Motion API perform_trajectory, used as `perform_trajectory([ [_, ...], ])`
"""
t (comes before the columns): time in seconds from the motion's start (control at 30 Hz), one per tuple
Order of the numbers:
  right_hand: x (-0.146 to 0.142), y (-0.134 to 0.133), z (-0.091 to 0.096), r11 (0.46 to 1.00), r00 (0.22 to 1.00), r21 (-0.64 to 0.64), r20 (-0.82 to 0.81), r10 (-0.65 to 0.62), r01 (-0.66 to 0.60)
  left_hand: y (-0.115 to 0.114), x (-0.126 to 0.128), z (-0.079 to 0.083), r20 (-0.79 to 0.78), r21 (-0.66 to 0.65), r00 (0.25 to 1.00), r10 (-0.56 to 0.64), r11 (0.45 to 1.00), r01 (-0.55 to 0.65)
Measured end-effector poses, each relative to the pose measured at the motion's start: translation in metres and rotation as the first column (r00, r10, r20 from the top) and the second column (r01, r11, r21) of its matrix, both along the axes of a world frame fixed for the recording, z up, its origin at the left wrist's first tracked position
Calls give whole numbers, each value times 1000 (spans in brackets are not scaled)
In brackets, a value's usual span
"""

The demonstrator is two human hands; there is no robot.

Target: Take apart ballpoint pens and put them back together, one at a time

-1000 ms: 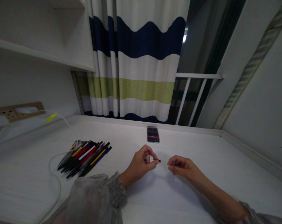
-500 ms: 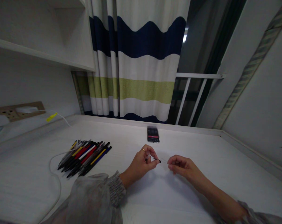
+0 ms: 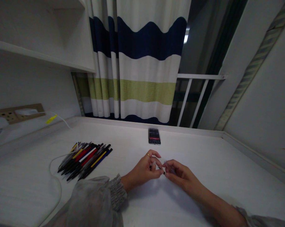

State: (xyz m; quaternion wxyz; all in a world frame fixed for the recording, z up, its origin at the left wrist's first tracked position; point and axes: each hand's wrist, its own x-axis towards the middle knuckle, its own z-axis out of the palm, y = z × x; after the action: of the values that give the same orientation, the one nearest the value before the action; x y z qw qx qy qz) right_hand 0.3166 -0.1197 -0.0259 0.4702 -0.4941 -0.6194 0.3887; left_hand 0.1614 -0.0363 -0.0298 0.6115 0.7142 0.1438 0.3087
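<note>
At the near left, a sheer grey sleeve [image 3: 92,201] with a gathered cuff leads to the left hand [image 3: 142,168], which wears a thin gold ring [image 3: 148,154]. Its thumb and fingers are closed on a small, slim black-tipped piece [image 3: 164,173], whose dark end sticks out to the right of the pinch, just beside the right thumb. The right hand [image 3: 180,173] has its fingers curled round a clear plastic piece [image 3: 166,163], part of which shows at the fingertips; whether the two pieces touch cannot be told. To the left, on the white desk [image 3: 203,157], lies a pile of black, red, yellow and blue pens [image 3: 85,159], with a white cable [image 3: 58,181] beside it. Farther off, beyond the hands, lies a black rectangular phone [image 3: 154,141]; at the far side hangs a white, navy and green striped curtain [image 3: 147,69].
</note>
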Motion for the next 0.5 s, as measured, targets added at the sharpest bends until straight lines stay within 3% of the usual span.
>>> perform_trajectory([
  [0.27, -1, -3, 1, 997, 992, 55, 111, 53, -60, -2, -2, 2, -6, -107, 989, -149, 983, 147],
  [0.5, -2, -3, 1, 994, 979, 99, 197, -54, 35, 0, -1, -1, 36, -184, 983, -180, 966, 183],
])
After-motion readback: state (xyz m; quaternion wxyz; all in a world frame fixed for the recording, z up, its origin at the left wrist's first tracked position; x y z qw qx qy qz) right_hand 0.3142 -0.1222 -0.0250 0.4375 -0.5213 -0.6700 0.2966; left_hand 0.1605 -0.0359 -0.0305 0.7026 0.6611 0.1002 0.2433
